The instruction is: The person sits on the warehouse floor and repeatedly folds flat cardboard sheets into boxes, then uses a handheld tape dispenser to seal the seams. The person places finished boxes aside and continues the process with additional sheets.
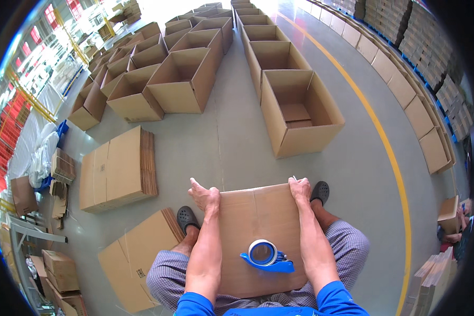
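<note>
A brown cardboard box (pixel 263 213) rests across my lap between my forearms, its broad panel facing up with a seam at the far edge. My left hand (pixel 204 197) is closed at its far left corner, one finger pointing outward. At the far right corner, my right hand (pixel 300 189) grips the edge; a small pale tip sticks up beside its fingers, too small to name. The undersides of both grips are hidden. On the panel near me lies a blue tape dispenser (pixel 268 260) with a roll of tape (pixel 262 253), untouched by either hand.
Flat cartons are stacked at left (pixel 110 171), and more lie beside my left knee (pixel 137 258). Open boxes stand in rows ahead (pixel 300 102). A yellow floor line (pixel 384 137) curves along the right. Another person's arm (pixel 461 221) shows at the far right.
</note>
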{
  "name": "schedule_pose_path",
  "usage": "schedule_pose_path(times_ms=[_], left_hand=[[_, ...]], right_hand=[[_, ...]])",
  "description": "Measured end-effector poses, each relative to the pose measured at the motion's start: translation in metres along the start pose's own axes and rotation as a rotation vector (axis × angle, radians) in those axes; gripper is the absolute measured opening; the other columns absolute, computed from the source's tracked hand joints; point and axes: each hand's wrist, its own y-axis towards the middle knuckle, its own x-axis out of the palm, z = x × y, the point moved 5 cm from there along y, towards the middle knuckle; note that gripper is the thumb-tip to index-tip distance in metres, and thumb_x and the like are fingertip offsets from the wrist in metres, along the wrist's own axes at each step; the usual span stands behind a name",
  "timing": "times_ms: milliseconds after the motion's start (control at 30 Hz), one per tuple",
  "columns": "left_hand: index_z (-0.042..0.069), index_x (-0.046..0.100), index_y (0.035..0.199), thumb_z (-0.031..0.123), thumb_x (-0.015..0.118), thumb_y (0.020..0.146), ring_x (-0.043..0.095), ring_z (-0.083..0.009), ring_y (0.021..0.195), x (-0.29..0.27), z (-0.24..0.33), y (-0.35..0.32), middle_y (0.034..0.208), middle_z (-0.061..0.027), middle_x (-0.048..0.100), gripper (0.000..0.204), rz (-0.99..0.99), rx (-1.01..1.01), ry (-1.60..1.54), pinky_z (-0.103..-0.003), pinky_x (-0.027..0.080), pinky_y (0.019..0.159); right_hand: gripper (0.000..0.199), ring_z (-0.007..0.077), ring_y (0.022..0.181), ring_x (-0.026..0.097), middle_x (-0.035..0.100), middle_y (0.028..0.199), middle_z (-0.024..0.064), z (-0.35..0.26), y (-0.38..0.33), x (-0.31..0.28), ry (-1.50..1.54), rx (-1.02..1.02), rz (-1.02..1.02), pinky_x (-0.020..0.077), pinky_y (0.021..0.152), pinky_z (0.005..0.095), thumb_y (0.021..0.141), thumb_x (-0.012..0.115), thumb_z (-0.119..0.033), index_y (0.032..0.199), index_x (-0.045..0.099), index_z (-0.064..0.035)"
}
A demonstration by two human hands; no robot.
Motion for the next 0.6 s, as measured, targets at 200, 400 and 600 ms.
schedule_pose_path(times_ms=[200, 400, 600], left_hand=[[0.004, 0.038, 0.143, -0.001, 0.058, 0.073, 0.059, -0.0325, 0.1, 0.014, -0.019, 0.016, 0.115, -0.0187, 0.052, 0.073, 0.141, 0.149, -0.089, -0.042, 0.051, 0.086], [0.002, 0.05, 0.134, 0.004, 0.063, 0.085, 0.06, -0.015, 0.074, 0.028, -0.022, 0.018, 0.084, -0.0069, 0.061, 0.051, -0.209, 0.286, -0.472, -0.029, 0.052, 0.069], [-0.001, 0.05, 0.134, 0.018, 0.063, 0.094, 0.059, -0.0093, 0.076, 0.032, -0.032, 0.017, 0.087, -0.0023, 0.063, 0.046, -0.538, 0.241, -0.603, -0.027, 0.051, 0.072]], right_hand=[[0.032, 0.0364, 0.082, 0.067, 0.07, 0.084, 0.0203, -0.002, 0.012, -0.001, -0.052, -0.066, 0.028, 0.0517, 0.08, 0.0417, 0.074, 0.063, -0.034, 0.075, 0.068, -0.0024], [0.033, 0.03, 0.065, 0.063, 0.067, 0.073, 0.0166, -0.006, 0.002, 0.003, 0.095, -0.272, 0.089, 0.0506, 0.066, 0.0392, 0.082, 0.066, -0.035, 0.075, 0.068, -0.0028], [0.049, 0.019, 0.07, 0.06, 0.07, 0.078, 0.01, -0.004, -0.002, 0.016, 0.317, -0.208, -0.389, 0.0489, 0.071, 0.0336, 0.092, 0.059, -0.05, 0.083, 0.07, -0.0032]])
